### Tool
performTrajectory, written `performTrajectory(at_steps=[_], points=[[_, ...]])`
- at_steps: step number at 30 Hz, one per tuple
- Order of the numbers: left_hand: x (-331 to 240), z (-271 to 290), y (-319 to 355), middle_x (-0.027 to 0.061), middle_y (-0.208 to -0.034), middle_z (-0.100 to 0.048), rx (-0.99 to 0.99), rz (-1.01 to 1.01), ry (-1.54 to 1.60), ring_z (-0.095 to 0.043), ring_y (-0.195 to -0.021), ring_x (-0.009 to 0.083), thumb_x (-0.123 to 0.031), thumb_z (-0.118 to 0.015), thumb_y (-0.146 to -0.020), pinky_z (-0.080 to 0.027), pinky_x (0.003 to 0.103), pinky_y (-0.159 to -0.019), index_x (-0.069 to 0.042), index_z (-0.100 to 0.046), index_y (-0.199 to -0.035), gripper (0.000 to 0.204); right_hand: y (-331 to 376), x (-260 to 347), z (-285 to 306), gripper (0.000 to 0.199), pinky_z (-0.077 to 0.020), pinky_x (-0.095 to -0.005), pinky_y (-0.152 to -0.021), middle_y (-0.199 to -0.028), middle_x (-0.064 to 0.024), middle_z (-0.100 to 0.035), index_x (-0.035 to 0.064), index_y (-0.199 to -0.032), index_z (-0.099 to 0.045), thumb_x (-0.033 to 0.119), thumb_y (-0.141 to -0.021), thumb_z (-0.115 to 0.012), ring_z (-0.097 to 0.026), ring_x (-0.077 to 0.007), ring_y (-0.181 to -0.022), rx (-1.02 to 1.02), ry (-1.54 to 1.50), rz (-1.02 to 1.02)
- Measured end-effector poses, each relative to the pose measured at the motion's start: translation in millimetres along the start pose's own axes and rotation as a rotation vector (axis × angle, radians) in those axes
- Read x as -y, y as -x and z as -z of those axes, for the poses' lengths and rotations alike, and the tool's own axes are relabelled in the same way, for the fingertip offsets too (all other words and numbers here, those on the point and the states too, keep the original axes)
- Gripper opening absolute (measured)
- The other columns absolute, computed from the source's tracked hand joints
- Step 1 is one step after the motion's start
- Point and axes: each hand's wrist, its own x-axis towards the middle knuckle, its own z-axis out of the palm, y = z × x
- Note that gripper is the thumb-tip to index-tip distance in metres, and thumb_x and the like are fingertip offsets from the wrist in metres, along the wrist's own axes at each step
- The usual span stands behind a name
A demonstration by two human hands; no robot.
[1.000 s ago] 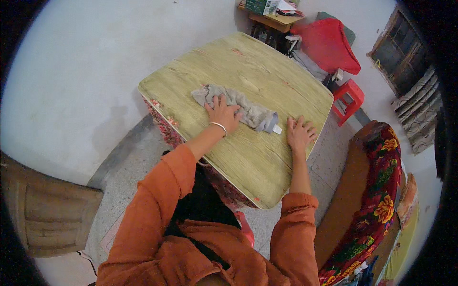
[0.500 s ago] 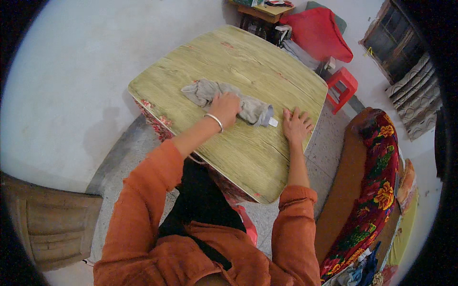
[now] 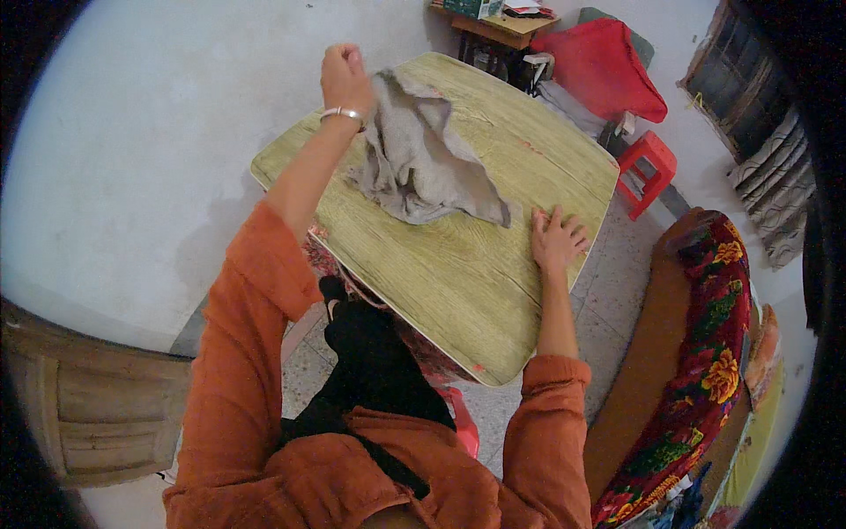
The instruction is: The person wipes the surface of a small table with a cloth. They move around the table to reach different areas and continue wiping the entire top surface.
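My left hand [image 3: 346, 79] is raised above the far left side of the table [image 3: 449, 300], its fingers closed on an edge of a grey cloth [image 3: 423, 150]. From that hand the cloth hangs partly spread and wrinkled, and its lower part rests on the tabletop. The exact grip is hidden behind the fingers. My right hand [image 3: 557, 240] lies palm down near the table's right edge with its fingers apart. It holds nothing, and the cloth's right corner is a short way to its left.
A red stool [image 3: 648, 172] stands beyond the table's right edge. Farther back are a wooden side table [image 3: 502, 28] and a red cloth [image 3: 599, 66] over some furniture. At right sits a bed or couch with a flowered cover [image 3: 718, 344]; a wooden door [image 3: 110, 406] is at lower left.
My left hand has risen up and to the left, lifting the cloth, which has gone from a bunched strip to partly spread. My right hand stays on the table.
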Motion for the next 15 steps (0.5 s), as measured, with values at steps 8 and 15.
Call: performTrajectory(at_steps=[8,15], points=[[15,0,125,0.0177,-0.121,-0.054,0.958,-0.163,-0.251,-0.048,-0.114,0.0345,-0.05,-0.056,-0.085,-0.036,0.051,-0.093,-0.02,-0.052,-0.127,0.052,5,4,23,0.067,-0.0114,-0.06,-0.105,-0.145,-0.0254,-0.026,0.017,-0.141,-0.037,0.061,-0.091,-0.032,-0.021,-0.0508,-0.131,0.186,0.087,-0.07],[-6,-39,146,0.0145,-0.149,-0.024,1.052,-0.063,-0.613,-0.013,-0.137,0.0444,-0.07,-0.045,-0.08,-0.008,0.072,-0.101,-0.043,-0.045,-0.133,0.06,3,6,19,0.069,-0.011,-0.0596,-0.105,-0.144,-0.0261,-0.028,0.0148,-0.141,-0.036,0.061,-0.09,-0.032,-0.021,-0.0515,-0.131,0.139,0.082,-0.038]])
